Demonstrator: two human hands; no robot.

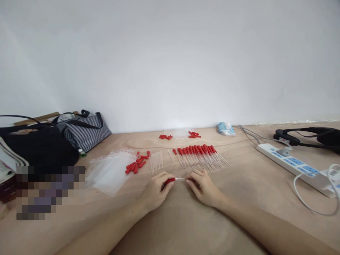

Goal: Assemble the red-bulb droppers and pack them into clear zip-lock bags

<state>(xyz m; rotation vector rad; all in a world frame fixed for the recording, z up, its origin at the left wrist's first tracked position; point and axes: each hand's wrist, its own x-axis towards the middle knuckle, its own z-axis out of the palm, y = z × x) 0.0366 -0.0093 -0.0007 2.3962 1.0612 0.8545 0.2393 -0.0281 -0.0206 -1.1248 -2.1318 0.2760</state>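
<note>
Low over the table, my left hand [156,189] is closed around a red rubber bulb [170,180]. My right hand [204,187] pinches a thin clear tube [180,179] that lies level between the hands. The tube's left end meets the bulb; how deep it sits inside cannot be seen. Beyond my right hand lies a slanted row of droppers [196,150], red bulbs on clear tubes. Several loose red bulbs [136,165] and a set of bare clear tubes [156,161] are past my left hand. One tube [171,157] lies apart, beside the row.
Clear zip bags [114,171] are spread at left, near a striped bag [85,131] and a black bag [39,148]. More bulbs [194,134] and tubes [181,133] lie by the wall. A blue-white packet [226,129], a power strip [289,163] and a black headset [308,138] occupy the right.
</note>
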